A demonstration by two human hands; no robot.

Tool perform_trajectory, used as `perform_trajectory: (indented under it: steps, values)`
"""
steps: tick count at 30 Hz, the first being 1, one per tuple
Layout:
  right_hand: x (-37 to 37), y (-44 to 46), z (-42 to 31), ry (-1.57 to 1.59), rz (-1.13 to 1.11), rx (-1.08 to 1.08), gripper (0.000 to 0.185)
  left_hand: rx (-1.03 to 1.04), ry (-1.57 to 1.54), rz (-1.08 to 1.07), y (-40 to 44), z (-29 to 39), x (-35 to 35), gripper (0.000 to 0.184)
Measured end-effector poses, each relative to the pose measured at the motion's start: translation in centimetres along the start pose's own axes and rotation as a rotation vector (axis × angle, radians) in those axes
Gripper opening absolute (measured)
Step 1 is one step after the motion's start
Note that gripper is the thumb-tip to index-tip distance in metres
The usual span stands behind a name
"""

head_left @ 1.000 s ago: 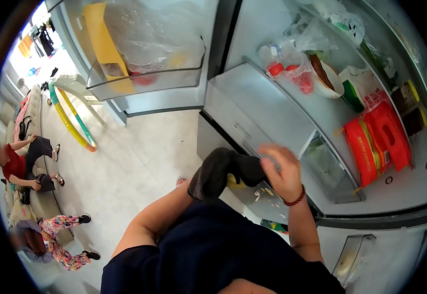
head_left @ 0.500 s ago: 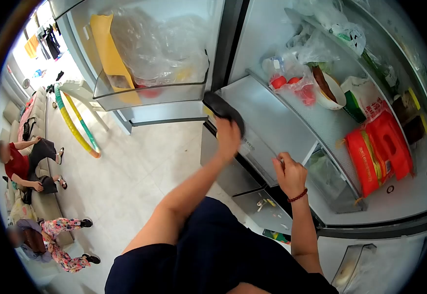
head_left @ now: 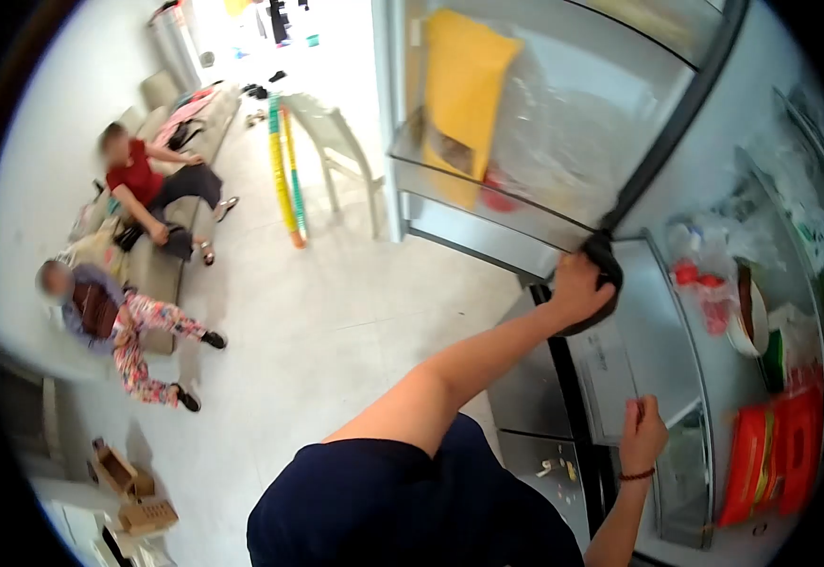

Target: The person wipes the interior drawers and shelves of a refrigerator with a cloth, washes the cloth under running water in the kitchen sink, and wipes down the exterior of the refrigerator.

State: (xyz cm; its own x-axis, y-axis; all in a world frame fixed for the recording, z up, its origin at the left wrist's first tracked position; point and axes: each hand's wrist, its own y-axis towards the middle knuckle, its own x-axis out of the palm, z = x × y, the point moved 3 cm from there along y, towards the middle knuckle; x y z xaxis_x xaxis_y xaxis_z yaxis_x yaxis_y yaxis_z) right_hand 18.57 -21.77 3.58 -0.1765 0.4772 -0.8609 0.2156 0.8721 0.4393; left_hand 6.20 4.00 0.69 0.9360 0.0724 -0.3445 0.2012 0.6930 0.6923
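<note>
My left hand (head_left: 580,288) grips a black, soft-looking cloth-like thing (head_left: 604,274). It is at the corner where the open fridge door (head_left: 488,253) meets the fridge body, beside the dark door seal (head_left: 681,118). My right hand (head_left: 643,435), a beaded bracelet at its wrist, has its fingers curled over the front of a pale fridge drawer or shelf (head_left: 634,326). Whether anything is between those fingers is hidden. Farther right, a shelf holds a white bowl (head_left: 758,326), bagged red items (head_left: 700,276) and a red package (head_left: 757,454).
A yellow packet (head_left: 469,94) and clear plastic bags (head_left: 563,142) fill the door bin. A white plastic chair (head_left: 332,142) and a hoop (head_left: 284,180) stand beyond. Two people (head_left: 143,184) sit on the sofa (head_left: 152,274) at left. Cardboard boxes (head_left: 133,491) lie lower left.
The view has swung left, so the fridge sits farther right and boxes now show. My left hand still holds the black thing, now at the door's inner corner. My right hand stays curled.
</note>
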Motion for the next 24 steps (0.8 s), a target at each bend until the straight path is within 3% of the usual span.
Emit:
perform_trajectory:
  steps: [2,6,9,14,19,21,24]
  values:
    - [-0.3,-0.5,0.5,0.093,0.006,0.097,0.021,-0.017,-0.034,-0.024,1.2,0.2,-0.4,0.031]
    - [-0.4,-0.4,-0.9,0.009,0.081,-0.043,0.022,-0.039,0.048,-0.039,1.6,-0.5,0.4,0.030]
    - [-0.2,-0.7,-0.2,0.005,0.087,-0.016,0.024,-0.049,0.067,-0.138,1.6,-1.0,0.3,0.035]
    - [0.2,-0.4,0.0,-0.156,0.161,-0.082,0.028,-0.122,0.030,-0.090,2.2,-1.9,0.6,0.034]
    - [0.3,-0.9,0.2,-0.129,0.154,-0.052,0.026,-0.208,-0.098,-0.011,2.2,-2.4,1.0,0.031]
    - [0.3,-0.6,-0.2,-0.162,0.170,-0.064,0.026,-0.349,-0.116,-0.081,2.4,-1.9,0.1,0.031]
    - [-1.3,0.3,-1.9,-0.083,-0.064,0.197,0.023,-0.432,-0.056,-0.136,2.5,-2.3,0.3,0.030]
